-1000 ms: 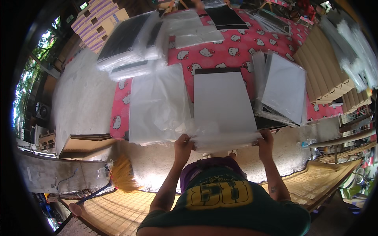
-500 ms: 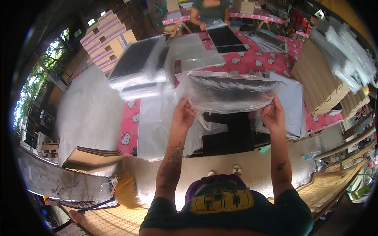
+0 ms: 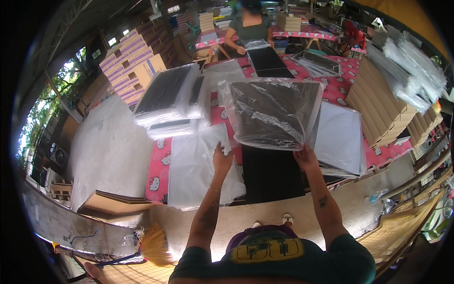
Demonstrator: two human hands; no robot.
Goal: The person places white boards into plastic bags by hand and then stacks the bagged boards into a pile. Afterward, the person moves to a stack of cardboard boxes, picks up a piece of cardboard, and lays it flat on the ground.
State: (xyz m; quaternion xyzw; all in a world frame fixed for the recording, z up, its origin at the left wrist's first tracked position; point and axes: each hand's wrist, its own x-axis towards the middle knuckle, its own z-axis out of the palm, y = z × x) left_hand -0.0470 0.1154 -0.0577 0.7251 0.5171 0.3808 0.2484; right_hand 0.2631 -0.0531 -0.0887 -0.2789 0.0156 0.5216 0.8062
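A flat black panel in a clear plastic sleeve [image 3: 272, 111] lies at the middle of the table, its near edge toward me. My right hand [image 3: 306, 158] pinches the near right corner of that sleeve. My left hand [image 3: 223, 158] is off the sleeve, fingers apart, over a pile of clear plastic bags [image 3: 196, 173]; whether it touches them I cannot tell. Between my arms, at the table's near edge, lies a bare black sheet [image 3: 272, 175]. White sheets in plastic [image 3: 338, 139] lie just right of my right hand.
Bagged black panels [image 3: 168, 90] are stacked at the left of the pink patterned table [image 3: 158, 177]. Folded brown cardboard [image 3: 380, 102] and bubble-wrapped bundles [image 3: 409, 68] stand at the right. Across the table a person [image 3: 250, 28] handles a black panel [image 3: 268, 61]. Boxes [image 3: 132, 64] rise far left.
The sleeved panel, held tilted between both hands before, now lies flatter and farther out. My left hand has let go of it and drawn back; my right hand still grips its corner.
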